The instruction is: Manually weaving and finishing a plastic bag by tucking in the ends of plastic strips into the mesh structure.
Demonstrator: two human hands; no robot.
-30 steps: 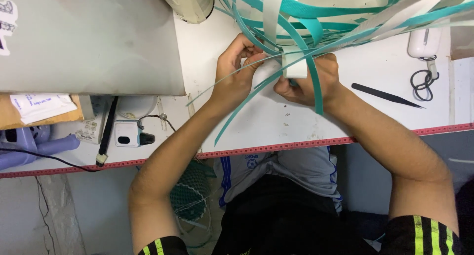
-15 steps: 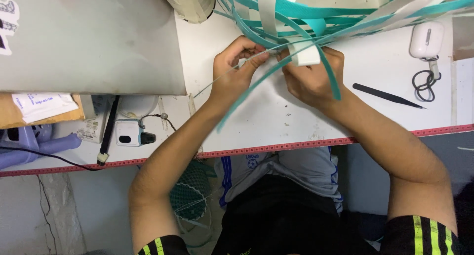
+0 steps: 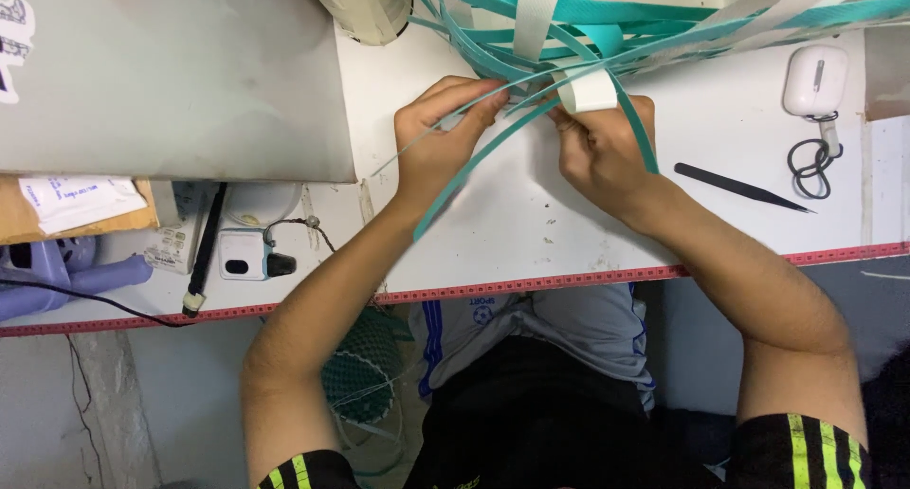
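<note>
Both hands shifted up-table, left hand (image 3: pixel 444 138) and right hand (image 3: pixel 597 153) each in closed grip on teal strips (image 3: pixel 531 119) (flat, glossy, interwoven with white).

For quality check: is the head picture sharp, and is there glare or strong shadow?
Head view: even, soft light; both the left hand and right hand look sharp, and so do the teal strips; only faint shadows on the white table; no strong glare.
</note>
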